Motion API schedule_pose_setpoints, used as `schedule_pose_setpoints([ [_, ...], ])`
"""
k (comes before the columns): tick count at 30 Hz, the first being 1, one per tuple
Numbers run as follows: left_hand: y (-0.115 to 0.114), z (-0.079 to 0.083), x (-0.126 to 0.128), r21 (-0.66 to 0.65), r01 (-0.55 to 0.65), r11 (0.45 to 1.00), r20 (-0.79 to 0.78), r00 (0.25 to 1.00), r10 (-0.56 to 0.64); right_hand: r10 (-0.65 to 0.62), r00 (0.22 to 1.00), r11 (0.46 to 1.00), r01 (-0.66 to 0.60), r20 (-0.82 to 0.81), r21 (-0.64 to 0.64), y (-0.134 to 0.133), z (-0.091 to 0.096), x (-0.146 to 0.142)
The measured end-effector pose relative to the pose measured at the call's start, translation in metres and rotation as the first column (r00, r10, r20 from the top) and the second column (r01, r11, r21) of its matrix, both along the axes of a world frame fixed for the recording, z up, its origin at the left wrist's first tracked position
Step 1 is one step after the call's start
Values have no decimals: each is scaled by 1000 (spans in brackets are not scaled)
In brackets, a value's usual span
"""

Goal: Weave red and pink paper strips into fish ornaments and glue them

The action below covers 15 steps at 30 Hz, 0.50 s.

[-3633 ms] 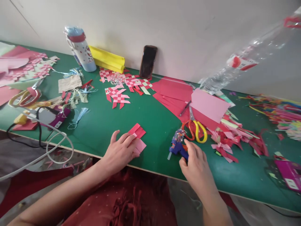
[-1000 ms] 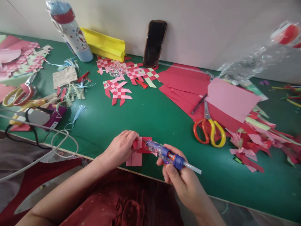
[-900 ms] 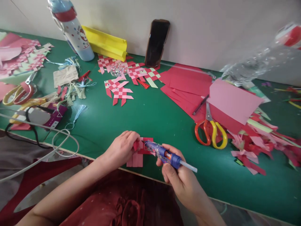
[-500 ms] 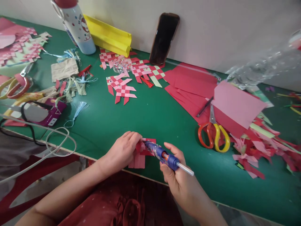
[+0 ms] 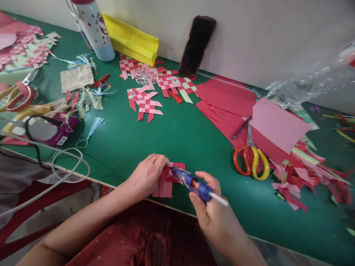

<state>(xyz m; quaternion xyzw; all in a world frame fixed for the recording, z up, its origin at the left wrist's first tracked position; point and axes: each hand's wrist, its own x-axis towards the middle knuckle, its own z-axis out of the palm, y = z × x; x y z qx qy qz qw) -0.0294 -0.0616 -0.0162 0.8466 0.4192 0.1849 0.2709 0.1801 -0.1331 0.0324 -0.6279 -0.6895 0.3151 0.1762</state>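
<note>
My right hand [image 5: 212,199] is wrapped around a blue hot glue gun [image 5: 191,181], with a clear glue stick [image 5: 219,199] jutting from its back end. The gun's nozzle points left, onto a woven piece of pink and red paper strips [image 5: 163,189] by the table's front edge. My left hand [image 5: 149,173] pinches the upper left of that woven paper, lifting a red strip. The fingertips and nozzle tip partly hide each other. Several finished woven paper fish [image 5: 144,103] lie farther back on the green table [image 5: 177,136].
Scissors [image 5: 252,159] lie at right beside red paper sheets [image 5: 230,96] and paper scraps [image 5: 288,181]. A phone [image 5: 196,46] leans on the wall near folded yellow paper [image 5: 130,38] and a bottle [image 5: 97,29]. A purple box [image 5: 65,127], white cable [image 5: 72,181] and blue tassel [image 5: 93,129] are at left.
The view has shifted slightly. Both hands keep nearly the same pose, with the glue gun's nozzle still at the woven paper.
</note>
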Motion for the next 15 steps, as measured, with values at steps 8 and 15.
schedule_pose_setpoints([
  [8, 1, 1, 0, -4, 0, 1000, -7, 1000, 0, -22, 998, 999, 20, -67, -33, -2, 1, 0],
  [15, 1, 2, 0, -22, -15, 1000, -17, 1000, 15, -116, 983, 981, 92, -141, -171, -5, 1, 5],
])
